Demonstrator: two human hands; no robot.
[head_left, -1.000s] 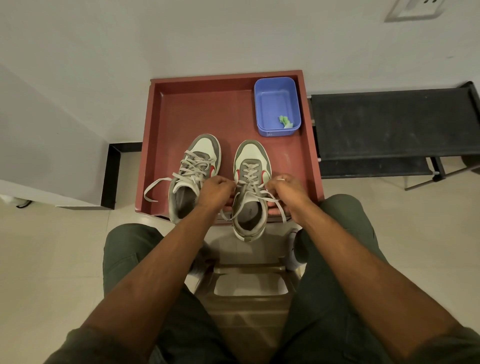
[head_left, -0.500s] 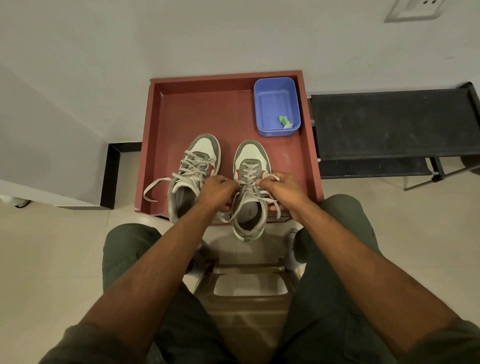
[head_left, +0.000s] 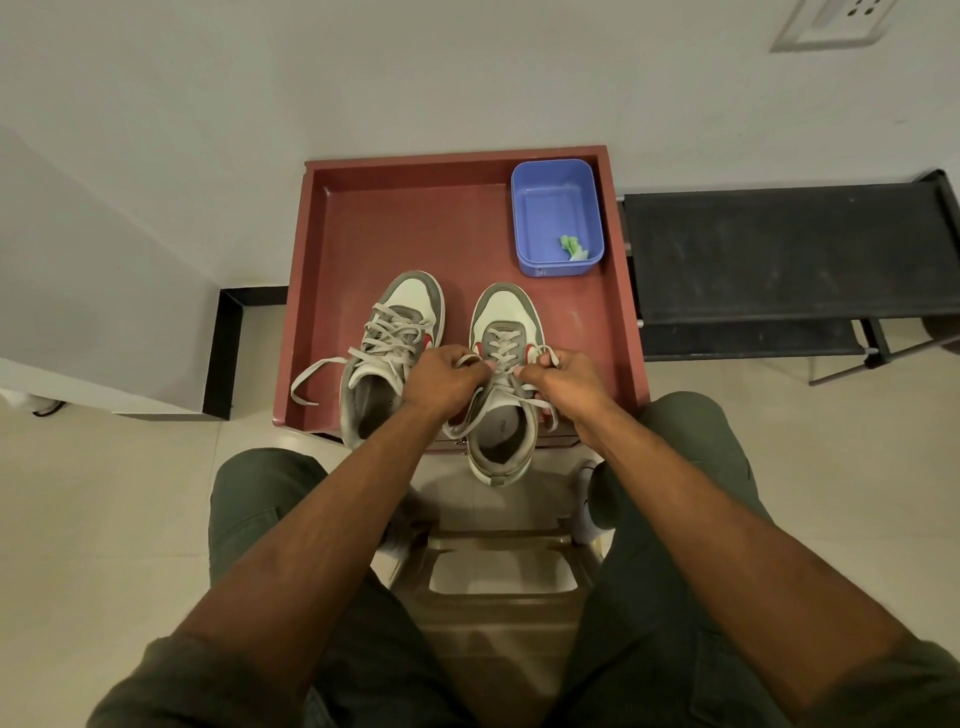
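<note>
At the near edge, the person's knees in green trousers flank a brown plastic stool (head_left: 501, 613). Both forearms reach out over it to the right-hand sneaker (head_left: 503, 436), which stands on the red tray (head_left: 415, 218) with its heel jutting over the tray's near rim. The left hand (head_left: 441, 376) and right hand (head_left: 569, 374) meet over the shoe's tongue, fingers curled, each pinching a strand of the grey laces (head_left: 503, 345). Loose lace ends trail down both sides of the shoe. Just left stands the other sneaker (head_left: 410, 306), one lace lying out across the tray. In the far right corner of the tray sits a blue tub (head_left: 556, 208) with a green scrap (head_left: 571, 248) inside. A black rack (head_left: 779, 249) stands to the right.
</note>
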